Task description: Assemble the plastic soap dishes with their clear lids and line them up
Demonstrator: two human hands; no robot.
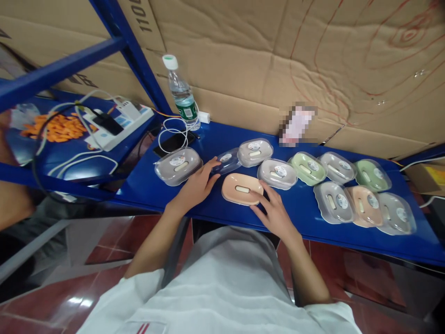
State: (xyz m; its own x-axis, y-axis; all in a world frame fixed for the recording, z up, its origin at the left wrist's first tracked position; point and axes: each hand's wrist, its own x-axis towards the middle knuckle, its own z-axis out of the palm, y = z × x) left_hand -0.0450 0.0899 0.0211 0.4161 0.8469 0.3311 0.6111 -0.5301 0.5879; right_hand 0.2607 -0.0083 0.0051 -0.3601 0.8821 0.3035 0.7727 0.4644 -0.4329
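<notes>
A peach soap dish, lidless and with a slot in its middle, sits on the blue table in front of me. My right hand grips its right end, fingers over the rim and thumb at the near edge. Just behind it is a clear plastic lid with a round sticker. The fingers and thumb of my left hand are at the lid's left end, seemingly holding it. To the left stands a lidded grey dish; two more grey dishes, one behind and one beside my right hand, are also lidded.
Several lidded green, grey and peach dishes stand on the right of the blue table. A water bottle, a phone and a white cable are at the back left. Beyond a blue frame lie a power strip and orange pieces.
</notes>
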